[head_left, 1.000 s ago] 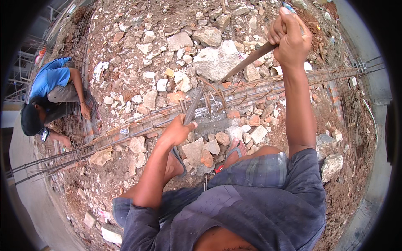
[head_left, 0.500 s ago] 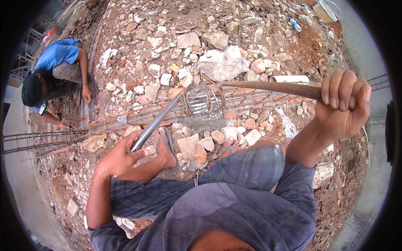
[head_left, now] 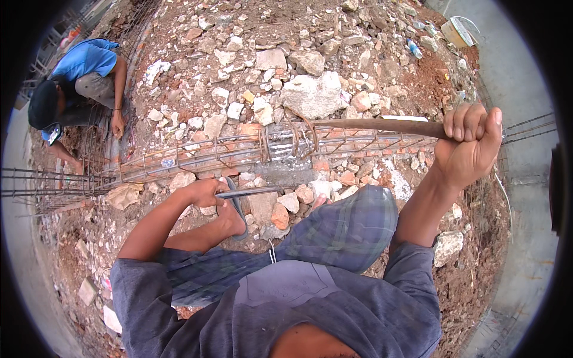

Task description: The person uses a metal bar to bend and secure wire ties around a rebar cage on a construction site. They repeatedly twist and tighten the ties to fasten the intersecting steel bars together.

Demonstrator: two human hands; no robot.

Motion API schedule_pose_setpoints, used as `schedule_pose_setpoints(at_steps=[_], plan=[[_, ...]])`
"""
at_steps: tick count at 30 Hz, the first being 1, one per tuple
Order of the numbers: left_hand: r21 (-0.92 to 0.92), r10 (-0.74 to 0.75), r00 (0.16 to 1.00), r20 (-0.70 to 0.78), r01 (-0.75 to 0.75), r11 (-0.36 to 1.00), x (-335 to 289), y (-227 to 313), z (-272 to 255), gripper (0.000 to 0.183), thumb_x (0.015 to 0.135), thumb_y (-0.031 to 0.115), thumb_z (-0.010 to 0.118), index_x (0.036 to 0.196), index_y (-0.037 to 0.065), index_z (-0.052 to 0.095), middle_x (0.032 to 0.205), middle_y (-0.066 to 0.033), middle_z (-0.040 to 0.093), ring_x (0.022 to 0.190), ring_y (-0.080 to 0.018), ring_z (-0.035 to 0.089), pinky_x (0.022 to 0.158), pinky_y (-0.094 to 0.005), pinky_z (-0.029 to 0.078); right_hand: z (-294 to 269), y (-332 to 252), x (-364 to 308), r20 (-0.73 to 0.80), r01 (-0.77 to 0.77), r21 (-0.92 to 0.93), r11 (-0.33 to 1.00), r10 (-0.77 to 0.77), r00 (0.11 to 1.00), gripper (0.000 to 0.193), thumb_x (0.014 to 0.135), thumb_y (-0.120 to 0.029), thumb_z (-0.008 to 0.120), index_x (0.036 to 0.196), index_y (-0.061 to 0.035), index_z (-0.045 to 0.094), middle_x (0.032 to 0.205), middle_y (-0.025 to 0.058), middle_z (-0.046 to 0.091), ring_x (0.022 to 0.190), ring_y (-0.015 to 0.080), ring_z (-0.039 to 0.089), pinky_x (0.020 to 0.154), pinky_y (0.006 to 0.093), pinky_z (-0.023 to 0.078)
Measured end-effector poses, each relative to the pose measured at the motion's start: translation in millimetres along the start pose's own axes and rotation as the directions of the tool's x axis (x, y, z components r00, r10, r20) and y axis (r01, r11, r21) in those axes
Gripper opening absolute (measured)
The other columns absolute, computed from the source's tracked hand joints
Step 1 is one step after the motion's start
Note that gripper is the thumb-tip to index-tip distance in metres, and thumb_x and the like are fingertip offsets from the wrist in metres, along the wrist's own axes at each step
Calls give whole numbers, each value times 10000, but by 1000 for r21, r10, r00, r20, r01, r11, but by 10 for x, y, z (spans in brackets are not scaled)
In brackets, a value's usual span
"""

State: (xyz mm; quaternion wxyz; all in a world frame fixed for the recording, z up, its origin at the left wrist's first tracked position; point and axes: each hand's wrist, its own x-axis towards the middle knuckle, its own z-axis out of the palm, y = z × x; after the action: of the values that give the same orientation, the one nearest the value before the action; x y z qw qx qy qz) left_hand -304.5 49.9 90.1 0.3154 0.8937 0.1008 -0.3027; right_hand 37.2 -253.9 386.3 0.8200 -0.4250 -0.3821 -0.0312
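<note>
My left hand (head_left: 206,193) is closed on a straight grey metal bar (head_left: 252,192); my right hand (head_left: 470,142) clamps a long brown bar (head_left: 385,125), perhaps of wood.

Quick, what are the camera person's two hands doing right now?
Left hand: closed, holding a grey bar.
Right hand: closed, holding a long brown bar.

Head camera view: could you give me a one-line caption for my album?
Left hand holding a grey rod, right hand gripping a brown bar, by a rebar cage amid rubble.
</note>
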Motion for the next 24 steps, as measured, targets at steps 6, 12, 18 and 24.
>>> schedule_pose_setpoints(at_steps=[6,12,18,24], plan=[[181,-209,978,27,200,963,515,-442,251,538,863,456,764,1274,118,687,1176,-222,704,1143,-386,659,993,-480,517,18,112,477,-104,-20,-203,979,-1,995,383,1050,-230,576,720,-115,418,627,-3,356,562,115,381,513,284,334],[99,-169,983,67,161,982,599,-414,368,462,903,427,733,1221,94,705,1129,-217,711,1076,-393,674,947,-471,533,-459,-585,754,29,-114,-216,970,123,992,363,1051,-218,604,736,-102,466,629,-22,373,543,69,351,481,246,291],[197,-139,990,-12,138,971,597,7,-89,479,845,373,783,1151,11,711,1129,-238,725,1090,-397,690,939,-466,556,-565,145,831,-103,-309,-781,543,376,921,362,999,-408,696,864,-79,629,633,-79,438,528,18,373,462,208,276],[351,-266,964,-14,254,901,200,863,-868,444,822,322,789,1115,-6,734,1091,-244,736,1053,-404,707,914,-477,574,-1641,2583,-755,-147,-36,-987,-159,780,609,482,958,-457,678,943,22,730,938,294,727,964,436,716,880,515,548]])
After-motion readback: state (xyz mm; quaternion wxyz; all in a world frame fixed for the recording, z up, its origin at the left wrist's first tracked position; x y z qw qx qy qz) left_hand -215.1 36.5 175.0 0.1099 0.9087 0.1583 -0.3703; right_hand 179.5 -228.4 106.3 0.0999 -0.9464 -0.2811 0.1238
